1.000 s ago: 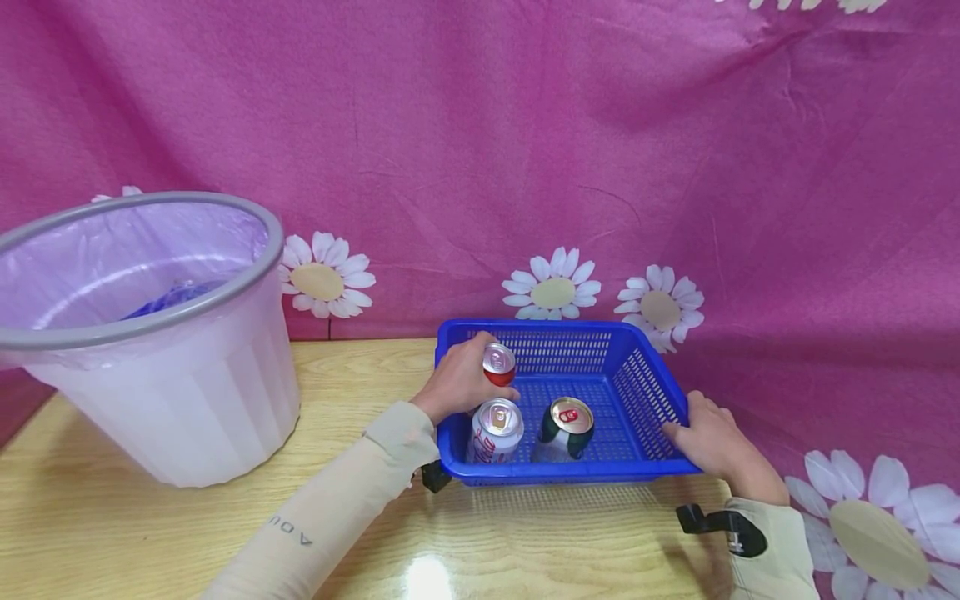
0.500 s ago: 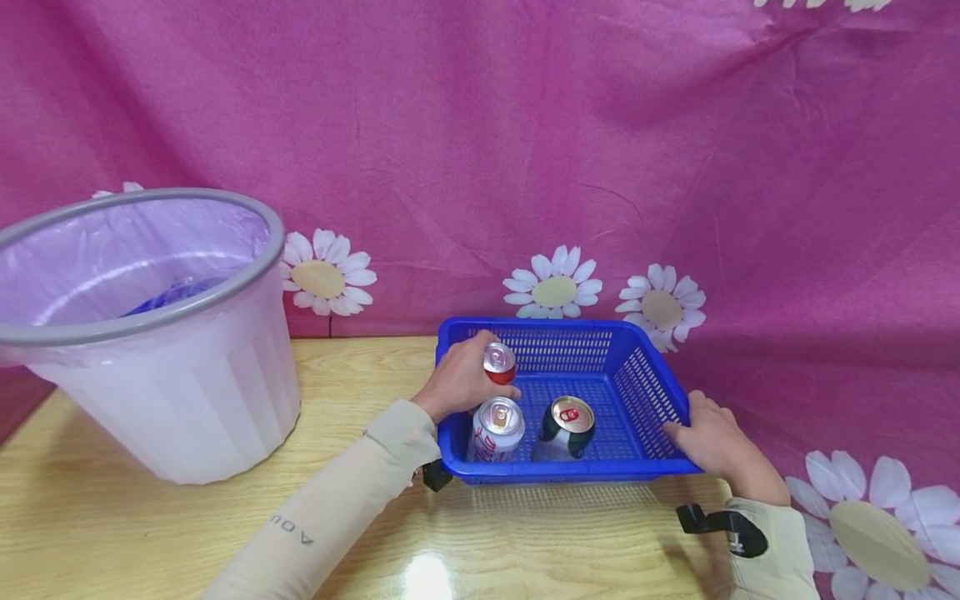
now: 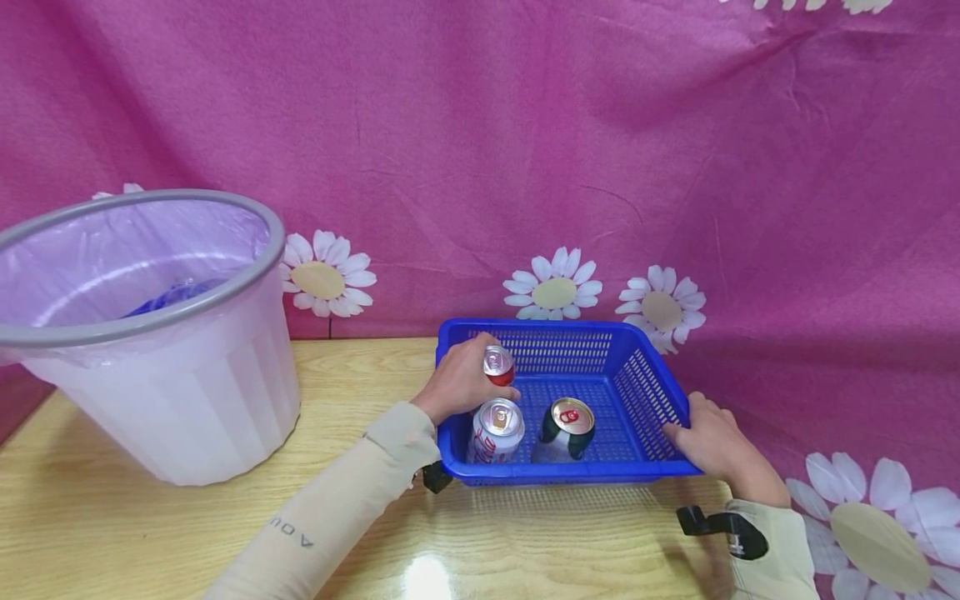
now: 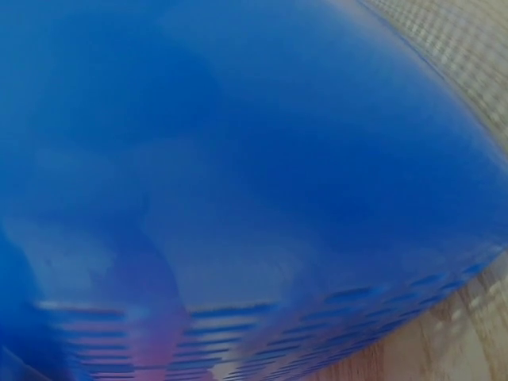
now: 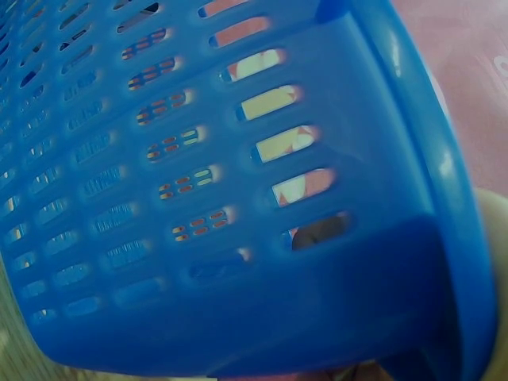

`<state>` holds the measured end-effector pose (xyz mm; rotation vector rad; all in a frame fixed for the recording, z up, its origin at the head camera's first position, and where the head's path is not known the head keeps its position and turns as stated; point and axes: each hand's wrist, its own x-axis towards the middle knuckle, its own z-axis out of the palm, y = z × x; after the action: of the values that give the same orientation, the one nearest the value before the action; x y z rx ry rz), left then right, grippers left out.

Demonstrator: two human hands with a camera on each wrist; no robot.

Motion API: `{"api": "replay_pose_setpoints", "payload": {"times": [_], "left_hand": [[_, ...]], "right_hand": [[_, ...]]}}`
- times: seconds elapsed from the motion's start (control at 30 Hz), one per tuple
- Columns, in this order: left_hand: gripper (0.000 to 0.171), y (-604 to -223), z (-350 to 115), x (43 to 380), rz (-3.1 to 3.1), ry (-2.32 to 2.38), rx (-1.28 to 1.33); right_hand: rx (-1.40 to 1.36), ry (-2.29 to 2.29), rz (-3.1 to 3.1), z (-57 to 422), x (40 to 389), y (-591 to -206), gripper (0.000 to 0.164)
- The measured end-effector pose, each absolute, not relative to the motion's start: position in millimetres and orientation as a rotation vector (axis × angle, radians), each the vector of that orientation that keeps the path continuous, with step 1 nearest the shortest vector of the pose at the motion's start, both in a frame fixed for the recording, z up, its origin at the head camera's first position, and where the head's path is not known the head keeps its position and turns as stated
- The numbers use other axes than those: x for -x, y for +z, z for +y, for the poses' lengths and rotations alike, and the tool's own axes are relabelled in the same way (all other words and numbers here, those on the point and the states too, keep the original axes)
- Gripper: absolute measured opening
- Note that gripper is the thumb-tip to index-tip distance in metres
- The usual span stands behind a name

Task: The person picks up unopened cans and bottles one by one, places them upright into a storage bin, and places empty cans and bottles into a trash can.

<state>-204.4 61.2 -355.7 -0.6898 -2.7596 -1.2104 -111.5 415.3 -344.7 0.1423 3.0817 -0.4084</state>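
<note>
In the head view a blue plastic basket (image 3: 555, 477) with slotted sides holds several drink cans. My left hand (image 3: 459, 379) reaches over its left rim and grips a red soda can (image 3: 498, 365) with a silver top, thumb and fingers round its upper part. Just in front of that hand stands a white cola can (image 3: 496, 433) with red lettering. To its right is a dark green and silver can (image 3: 564, 429) with a red tab. My right hand (image 3: 716, 437) holds the basket's right rim, thumb on the inside. Basket wall fills the left wrist view.
A large white bin (image 3: 202, 392) with a grey rim and a clear liner stands on the left, something blue (image 3: 168, 296) inside it. Everything rests on a light wooden table (image 3: 360, 375). A pink flowered cloth (image 3: 420, 167) hangs behind.
The red can's top tilts very slightly to the left in my left hand. Otherwise both hands and the basket hold their places.
</note>
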Motion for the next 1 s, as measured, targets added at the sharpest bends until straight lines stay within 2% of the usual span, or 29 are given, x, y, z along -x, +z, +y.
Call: {"api": "replay_pose_setpoints", "payload": {"times": [1.0], "left_hand": [[0.07, -356.9, 62.7, 205.1, -2.747, -1.183, 0.663]], "right_hand": [[-0.143, -0.412, 3.077, 414.4, 110.6, -344.0, 0.045]]}}
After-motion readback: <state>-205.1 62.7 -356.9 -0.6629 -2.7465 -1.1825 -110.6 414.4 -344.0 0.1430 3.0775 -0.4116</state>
